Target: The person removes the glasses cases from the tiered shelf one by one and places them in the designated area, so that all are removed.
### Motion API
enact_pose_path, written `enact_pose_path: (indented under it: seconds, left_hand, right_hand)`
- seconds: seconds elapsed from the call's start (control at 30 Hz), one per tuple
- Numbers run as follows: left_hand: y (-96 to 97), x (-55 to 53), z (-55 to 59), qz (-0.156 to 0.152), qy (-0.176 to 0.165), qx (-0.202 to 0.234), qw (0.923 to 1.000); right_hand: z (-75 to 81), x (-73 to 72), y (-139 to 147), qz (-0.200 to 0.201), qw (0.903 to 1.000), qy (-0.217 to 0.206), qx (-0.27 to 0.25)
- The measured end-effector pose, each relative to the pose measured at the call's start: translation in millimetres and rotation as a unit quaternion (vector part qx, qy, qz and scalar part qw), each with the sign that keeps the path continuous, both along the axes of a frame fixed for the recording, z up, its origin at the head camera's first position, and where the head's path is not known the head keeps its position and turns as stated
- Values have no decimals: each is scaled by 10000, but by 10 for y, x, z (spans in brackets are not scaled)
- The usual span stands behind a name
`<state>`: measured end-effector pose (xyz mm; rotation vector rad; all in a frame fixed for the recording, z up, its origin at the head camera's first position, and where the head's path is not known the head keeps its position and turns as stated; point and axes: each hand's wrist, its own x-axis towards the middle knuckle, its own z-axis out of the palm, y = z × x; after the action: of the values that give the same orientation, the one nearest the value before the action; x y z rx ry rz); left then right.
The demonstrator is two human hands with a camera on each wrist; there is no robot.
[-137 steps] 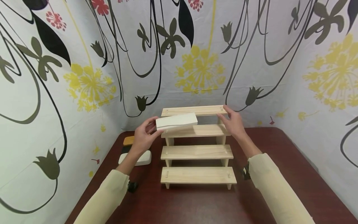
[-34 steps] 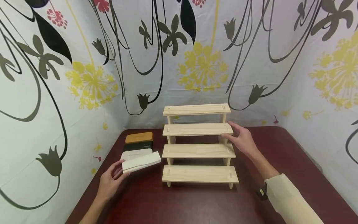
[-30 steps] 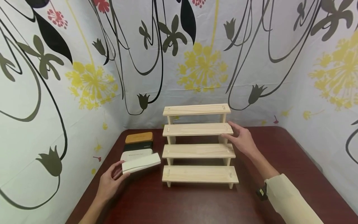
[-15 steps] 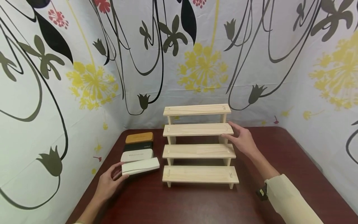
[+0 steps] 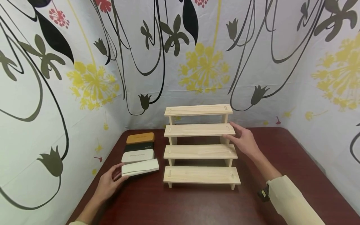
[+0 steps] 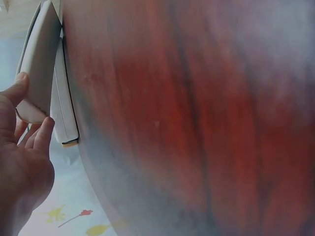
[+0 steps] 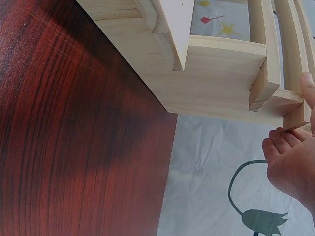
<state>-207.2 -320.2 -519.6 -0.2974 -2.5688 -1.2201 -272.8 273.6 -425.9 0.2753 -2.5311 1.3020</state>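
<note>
My left hand (image 5: pixel 108 182) pinches the left end of a white glasses case (image 5: pixel 140 167) with a flap seam along it. This case is just in front of another white case (image 5: pixel 137 155) with faint lettering; whether it touches the table cannot be told. In the left wrist view the held case (image 6: pixel 42 59) is tilted beside its neighbour, thumb on one face and fingers on the other. My right hand (image 5: pixel 244 140) grips the right end of the second shelf from the top of a stepped wooden display rack (image 5: pixel 199 151). The right wrist view shows its thumb and fingers on opposite sides of the shelf end.
Behind the white cases, a black case (image 5: pixel 139 146) and a tan case (image 5: pixel 140 137) lie in the same row, left of the rack. All stand on a dark red wooden table (image 5: pixel 180 206). Patterned cloth (image 5: pixel 202 68) rises behind it and at both sides.
My left hand has brought the white case down from beside the rack's upper shelves to the row of cases, then lower. My right hand has shifted from the top shelf to the second.
</note>
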Motion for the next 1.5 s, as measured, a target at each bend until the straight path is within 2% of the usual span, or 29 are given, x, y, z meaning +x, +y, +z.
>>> enact_pose_path:
  seconds: [0.53, 0.77, 1.5]
  left_hand:
    - [-70, -59, -23, -184, -349, -299, 9988]
    - [-66, -72, 0, -108, -544, -511, 9971]
    - [-155, -133, -37, -209, -570, -747, 9954]
  right_hand:
    - [-3, 6, 7, -7, 10000, 68, -67]
    - [1, 8, 0, 13, 9999, 42, -92]
    - [-15, -9, 1, -17, 10000, 77, -58]
